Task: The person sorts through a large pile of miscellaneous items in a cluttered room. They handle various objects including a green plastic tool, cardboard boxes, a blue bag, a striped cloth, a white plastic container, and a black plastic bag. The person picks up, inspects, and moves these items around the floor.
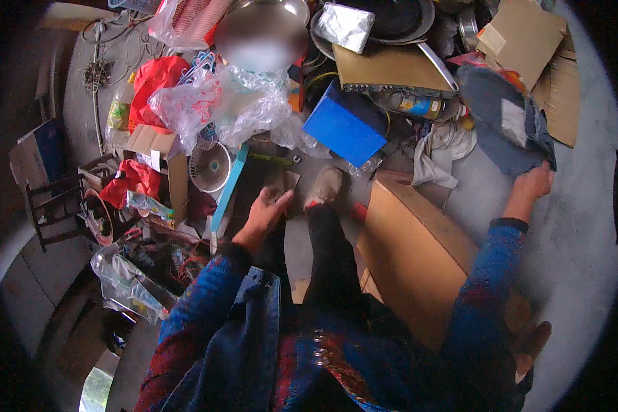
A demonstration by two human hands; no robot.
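At the right, my right hand (535,183) grips the lower corner of a dark grey cloth (486,121). A whitish patch (515,122) shows on the cloth, and the far end spreads towards the cardboard. My left hand (265,216) is above my left leg, thumb apart from the fingers, with no held thing visible. Just left of it stands a narrow turquoise-edged board or box (230,188). Between my arms, my shoe (324,186) rests on the floor. A denim garment (255,319) hangs by my left sleeve.
A large cardboard box (417,247) stands right of my legs. Ahead are a blue box (345,123), clear plastic bags (257,103), a bottle (419,104) and a frying pan (401,20). Leftward are a white plastic basket (210,166), an open carton (177,180) and a small dark chair (54,211).
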